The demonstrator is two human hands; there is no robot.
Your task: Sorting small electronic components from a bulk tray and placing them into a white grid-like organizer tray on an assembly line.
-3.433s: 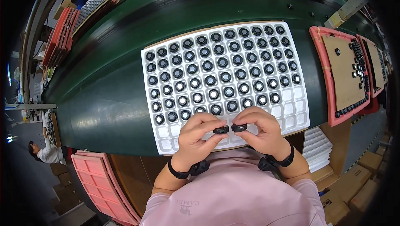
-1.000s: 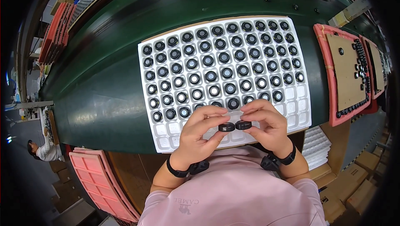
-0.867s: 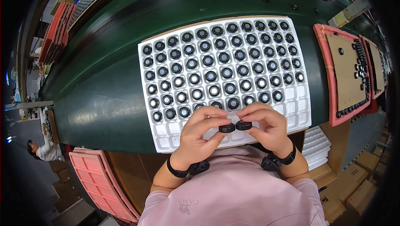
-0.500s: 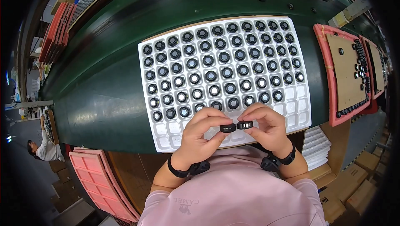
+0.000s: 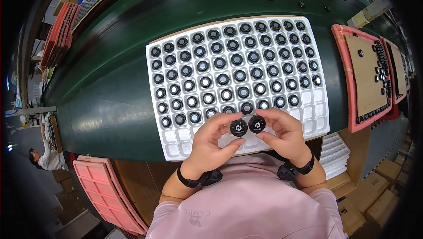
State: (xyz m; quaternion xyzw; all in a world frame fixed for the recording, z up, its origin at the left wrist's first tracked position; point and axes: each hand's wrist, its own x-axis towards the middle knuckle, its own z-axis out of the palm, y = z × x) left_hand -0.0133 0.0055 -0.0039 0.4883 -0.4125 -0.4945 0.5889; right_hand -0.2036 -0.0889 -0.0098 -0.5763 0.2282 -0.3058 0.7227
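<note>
The two round black caps sit side by side at lower centre of the frame, just above the near edge of the white tray, one in each of your hands. At far left, a person in a white top (image 5: 44,159) stands small by the rim, and a stack of pink trays (image 5: 110,190) lies at lower left below the bench. The green bench (image 5: 105,89) curves across the middle. Your left hand (image 5: 211,144) pinches the left cap (image 5: 238,127) between thumb and fingertips, its flat printed face turned up toward you. Touching or almost touching it, the right cap (image 5: 257,123) is pinched the same way by your right hand (image 5: 286,133). Both wrists wear dark bands. Behind them, the white compartment tray (image 5: 176,144) holds rows of black round parts in most cells; the cells along its nearest rows and lower right corner are bare. At right, a red-edged tray with a brown board (image 5: 365,76) carries a line of small black pieces along its right side.
</note>
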